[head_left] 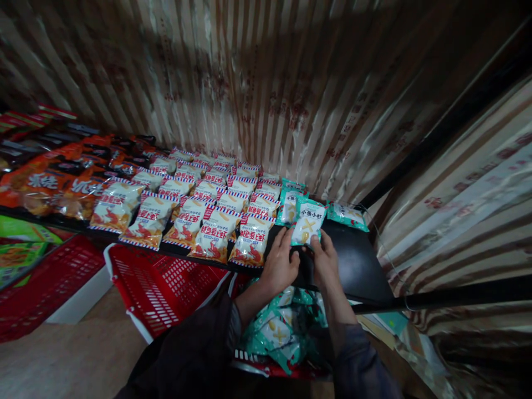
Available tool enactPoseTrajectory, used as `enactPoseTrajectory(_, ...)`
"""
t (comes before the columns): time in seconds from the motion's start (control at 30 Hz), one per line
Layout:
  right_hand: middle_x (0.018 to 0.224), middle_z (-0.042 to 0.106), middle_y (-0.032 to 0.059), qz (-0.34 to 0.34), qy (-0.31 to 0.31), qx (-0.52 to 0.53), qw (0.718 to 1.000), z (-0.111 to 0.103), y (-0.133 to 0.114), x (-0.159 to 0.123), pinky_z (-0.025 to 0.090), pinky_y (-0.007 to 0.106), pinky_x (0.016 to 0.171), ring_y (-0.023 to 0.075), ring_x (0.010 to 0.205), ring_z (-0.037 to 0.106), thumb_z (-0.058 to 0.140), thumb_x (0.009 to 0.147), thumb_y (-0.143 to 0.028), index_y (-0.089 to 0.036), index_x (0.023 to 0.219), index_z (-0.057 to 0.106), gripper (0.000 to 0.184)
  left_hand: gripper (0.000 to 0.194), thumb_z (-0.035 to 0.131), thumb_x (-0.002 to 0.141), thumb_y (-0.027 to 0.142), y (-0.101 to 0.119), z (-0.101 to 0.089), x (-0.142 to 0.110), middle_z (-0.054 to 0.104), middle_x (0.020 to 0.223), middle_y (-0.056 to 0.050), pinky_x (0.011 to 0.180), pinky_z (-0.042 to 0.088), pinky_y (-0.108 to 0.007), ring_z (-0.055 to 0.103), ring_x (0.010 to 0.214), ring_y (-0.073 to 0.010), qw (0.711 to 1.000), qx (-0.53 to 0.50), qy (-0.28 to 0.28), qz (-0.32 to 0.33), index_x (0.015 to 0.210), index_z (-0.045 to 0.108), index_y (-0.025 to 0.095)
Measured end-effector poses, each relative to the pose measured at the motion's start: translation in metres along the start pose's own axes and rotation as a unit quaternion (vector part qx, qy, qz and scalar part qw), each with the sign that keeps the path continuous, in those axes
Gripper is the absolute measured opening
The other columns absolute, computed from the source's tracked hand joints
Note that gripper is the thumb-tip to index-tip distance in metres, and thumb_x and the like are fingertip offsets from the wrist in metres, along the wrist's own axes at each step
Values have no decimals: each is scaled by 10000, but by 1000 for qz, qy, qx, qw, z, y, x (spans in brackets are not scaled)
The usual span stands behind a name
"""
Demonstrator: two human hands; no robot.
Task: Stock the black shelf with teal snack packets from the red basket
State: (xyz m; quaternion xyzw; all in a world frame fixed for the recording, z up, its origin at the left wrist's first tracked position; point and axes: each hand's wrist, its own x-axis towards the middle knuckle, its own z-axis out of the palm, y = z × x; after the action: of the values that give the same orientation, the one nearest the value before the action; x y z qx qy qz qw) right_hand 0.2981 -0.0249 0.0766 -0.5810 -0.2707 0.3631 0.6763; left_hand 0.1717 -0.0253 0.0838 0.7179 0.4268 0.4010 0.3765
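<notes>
One green packet [308,223], over the black shelf [357,257], gripped low: left hand [279,267] at lower left, right hand [326,261] at lower right, thumb in front. Probably light, soft film, slippery, crushable filling; best held by sealed edges. Far-side fingers hidden, packet's base covered; green packets below [280,332] dim, partly blocked by forearms.

Left hand [280,266] and right hand [325,261] close together, fingers [286,238] bent, wrists [336,293] apart
</notes>
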Motion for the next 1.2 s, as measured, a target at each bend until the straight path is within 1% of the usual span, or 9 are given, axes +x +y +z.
enactPoseTrajectory(0.13, 1154, 666, 58, -6, -5, -16, 1000, 12, 8, 18, 563, 284, 685, 196, 934, 648, 713, 677, -509, -224, 1191, 595, 599, 633, 457, 848, 125, -9, -1, 5, 233, 1577, -153, 1136, 370, -484, 337, 1411, -282, 1000, 18, -14, -2, 1468, 327, 148)
enactPoseTrajectory(0.23, 1192, 647, 67, -15, -9, -28, 999, 15, 16, 27, 568, 291, 708, 203, 971, 643, 692, 694, -510, -222, 1210, 584, 600, 637, 453, 850, 120, -16, 0, 7, 225, 1583, -150, 1140, 370, -468, 327, 1419, -275, 999, 17, -32, -8, 1473, 324, 143)
enactPoseTrajectory(0.33, 1200, 642, 85, -24, -7, -56, 998, 15, 23, 34, 573, 304, 706, 213, 975, 646, 658, 713, -524, -205, 1213, 578, 599, 633, 456, 850, 119, -19, 1, 9, 231, 1584, -134, 1141, 370, -458, 338, 1415, -269, 999, 22, -33, -10, 1470, 340, 162)
enactPoseTrajectory(0.57, 1217, 638, 124, -52, -36, -113, 992, 20, 39, 41, 588, 351, 722, 230, 951, 663, 587, 764, -568, -173, 1247, 559, 625, 607, 468, 833, 107, -19, -1, 14, 280, 1558, -178, 1195, 261, -436, 272, 1442, -284, 995, 82, -35, -38, 1435, 395, 81)
enactPoseTrajectory(0.73, 1231, 629, 151, -74, -45, -179, 980, 21, 43, 39, 583, 359, 702, 233, 906, 676, 512, 821, -568, -157, 1311, 511, 639, 585, 449, 844, 125, -20, -1, 15, 271, 1564, -166, 1193, 259, -442, 257, 1449, -279, 995, 87, -36, -44, 1426, 412, 94)
enactPoseTrajectory(0.83, 1171, 658, 154, -104, -27, -283, 953, 21, 38, 36, 559, 377, 731, 255, 923, 666, 454, 850, -559, -151, 1316, 512, 622, 605, 450, 834, 116, -18, -1, 14, 269, 1561, -181, 1196, 249, -443, 251, 1450, -284, 993, 89, -44, -57, 1436, 397, 80)
enactPoseTrajectory(1.0, 1069, 690, 166, -125, 6, -471, 873, 23, 25, 30, 491, 427, 823, 294, 945, 646, 352, 897, -521, -140, 1296, 547, 586, 607, 453, 831, 118, -15, -2, 14, 272, 1559, -184, 1205, 220, -434, 228, 1457, -286, 992, 95, -51, -65, 1433, 396, 67)
enactPoseTrajectory(1.1, 1077, 687, 172, -140, 5, -516, 845, 23, 21, 27, 474, 423, 835, 297, 959, 634, 331, 910, -496, -133, 1293, 554, 573, 611, 465, 828, 127, -17, -1, 14, 292, 1549, -191, 1200, 235, -432, 254, 1449, -282, 993, 89, -48, -64, 1431, 396, 66)
enactPoseTrajectory(1.2, 1129, 659, 196, -180, 18, -520, 835, 23, 21, 25, 454, 441, 877, 309, 1019, 599, 335, 905, -490, -106, 1263, 573, 576, 607, 473, 826, 133, -19, 0, 13, 293, 1553, -175, 1195, 248, -440, 256, 1450, -272, 994, 85, -41, -55, 1428, 402, 93)
